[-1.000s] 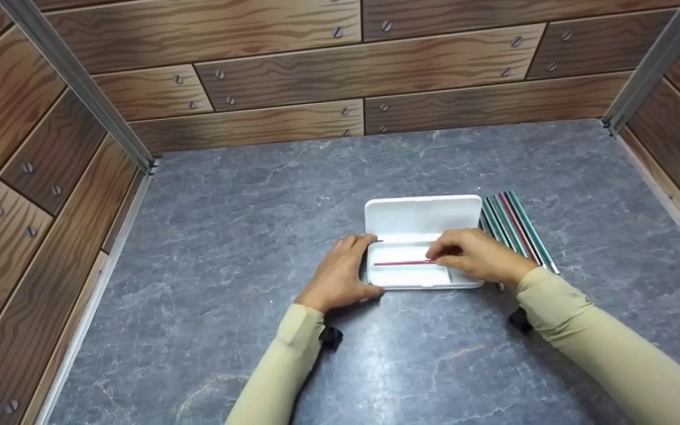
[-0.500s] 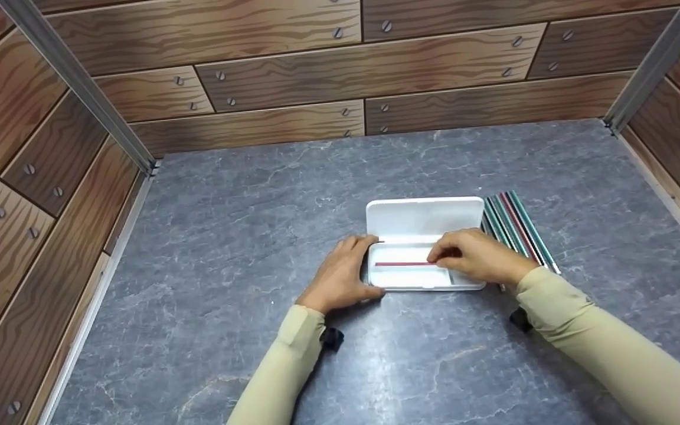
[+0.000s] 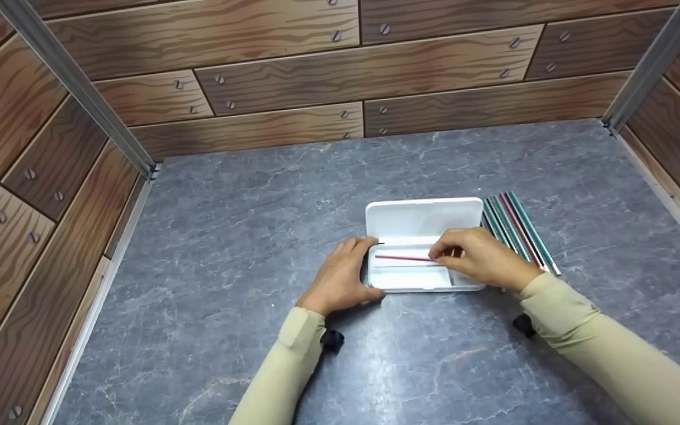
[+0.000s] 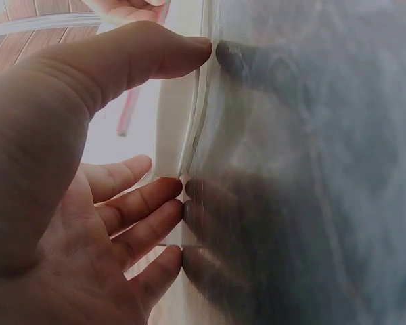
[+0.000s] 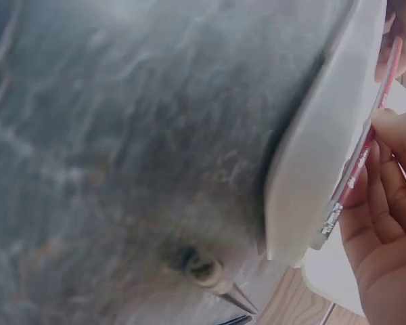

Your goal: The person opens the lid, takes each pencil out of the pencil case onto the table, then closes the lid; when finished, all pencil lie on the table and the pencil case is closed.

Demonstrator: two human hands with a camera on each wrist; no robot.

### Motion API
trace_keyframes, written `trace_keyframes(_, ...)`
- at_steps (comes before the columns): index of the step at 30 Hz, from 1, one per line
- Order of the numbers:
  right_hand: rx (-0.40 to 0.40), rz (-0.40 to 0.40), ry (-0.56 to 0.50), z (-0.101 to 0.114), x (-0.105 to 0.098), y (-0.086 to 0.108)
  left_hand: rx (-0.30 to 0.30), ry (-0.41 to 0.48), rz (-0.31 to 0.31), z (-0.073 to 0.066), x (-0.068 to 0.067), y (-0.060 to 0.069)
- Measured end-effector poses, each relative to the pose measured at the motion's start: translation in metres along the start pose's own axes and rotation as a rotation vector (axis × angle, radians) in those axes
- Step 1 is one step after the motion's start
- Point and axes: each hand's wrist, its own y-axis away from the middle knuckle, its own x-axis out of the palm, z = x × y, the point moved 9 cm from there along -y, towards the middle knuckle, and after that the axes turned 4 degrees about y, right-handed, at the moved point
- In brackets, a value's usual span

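Observation:
A white pencil case (image 3: 422, 217) lies with its lid raised, its tray facing me. My left hand (image 3: 343, 274) grips the tray's left end, thumb along the front edge and fingers at the back corner. Between the thumb and fingers of my right hand (image 3: 481, 257) a red pencil (image 3: 404, 258) is pinched over the tray, roughly lengthwise and slightly slanted. Its silver eraser end (image 5: 331, 220) shows in the right wrist view beside the case wall (image 5: 311, 156). Part of the tray's right compartment is hidden by my right hand.
Several pencils (image 3: 520, 230), mostly green with a red one among them, lie side by side right of the case, partly behind my right hand. The grey marbled tabletop (image 3: 245, 236) is bounded by wood-patterned walls (image 3: 281, 77) at the back and sides.
The red pencil has shifted slightly toward the back of the tray and now slants a little. My right hand barely moved with it; my left hand stays on the case.

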Motion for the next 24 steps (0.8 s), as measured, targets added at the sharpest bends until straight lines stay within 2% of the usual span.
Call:
trace_keyframes(7, 0.056, -0.159, -0.079, -0.006, -0.032, 0.014, 0.006, -0.002, -0.001, 0.000, 0.001, 0.000)
trace_keyframes(12, 0.124, -0.260, -0.152, -0.022, -0.059, 0.031, 0.005, -0.005, -0.005, 0.001, 0.001, 0.000)
trace_keyframes(16, 0.206, -0.341, -0.199, -0.047, -0.083, 0.051, 0.002, -0.003, 0.000, 0.001, 0.003, 0.000)
trace_keyframes(19, 0.299, -0.410, -0.206, -0.073, -0.102, 0.068, 0.005, -0.004, -0.002, 0.001, 0.002, 0.000)
trace_keyframes(21, 0.376, -0.444, -0.188, -0.092, -0.112, 0.081, 0.007, -0.005, -0.004, 0.001, 0.001, 0.000)
trace_keyframes(24, 0.495, -0.456, -0.124, -0.118, -0.120, 0.098, 0.007, 0.002, -0.007, 0.000, 0.002, 0.000)
